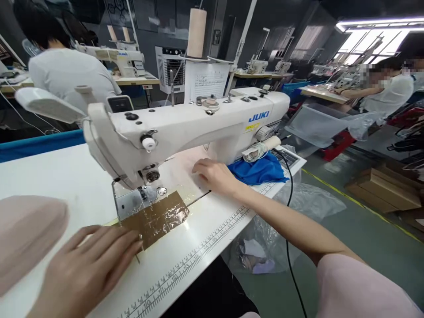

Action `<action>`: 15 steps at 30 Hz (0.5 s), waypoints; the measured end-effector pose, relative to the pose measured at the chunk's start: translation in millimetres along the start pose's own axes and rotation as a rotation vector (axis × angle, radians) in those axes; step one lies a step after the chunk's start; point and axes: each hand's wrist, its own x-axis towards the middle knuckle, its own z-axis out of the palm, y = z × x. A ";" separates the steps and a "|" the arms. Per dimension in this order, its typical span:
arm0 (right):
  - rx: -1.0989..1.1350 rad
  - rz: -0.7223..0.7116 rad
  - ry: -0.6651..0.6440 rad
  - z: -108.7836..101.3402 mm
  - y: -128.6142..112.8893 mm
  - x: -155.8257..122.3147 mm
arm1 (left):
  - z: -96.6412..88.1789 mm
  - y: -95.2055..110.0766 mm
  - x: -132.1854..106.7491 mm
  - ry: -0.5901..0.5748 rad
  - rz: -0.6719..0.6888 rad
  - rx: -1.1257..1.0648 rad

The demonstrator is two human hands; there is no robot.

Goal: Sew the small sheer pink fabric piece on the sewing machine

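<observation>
A white JUKI sewing machine [198, 123] stands on a white table [185, 260] with a printed ruler along its front edge. My left hand [89, 269] lies flat on the table, fingers stretched out, touching the brown taped patch [159, 218] beside the needle plate [132, 203]. My right hand [215, 174] reaches under the machine arm, fingers curled down on the table next to a blue cloth [258, 170]. Whether it holds anything is hidden. A pale pink fabric piece [28, 234] lies at the left.
A tall thread cone [196, 33] and a paper sheet [205, 81] stand behind the machine. A lamp head [46, 104] juts out at left. Another person in white [66, 70] sits ahead; one more [387, 90] works at right. Plastic bags [298, 207] and cardboard [387, 187] lie on the floor.
</observation>
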 end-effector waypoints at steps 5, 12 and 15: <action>-0.018 -0.078 -0.025 2.2 17.1 22.1 | 37.1 47.2 69.6 0.070 0.254 0.076; -0.083 -0.174 -0.068 9.5 9.1 48.3 | 53.4 59.4 90.4 0.039 0.263 0.054; -0.089 -0.124 -0.003 6.4 14.1 53.5 | 55.2 60.3 93.1 0.031 0.241 0.059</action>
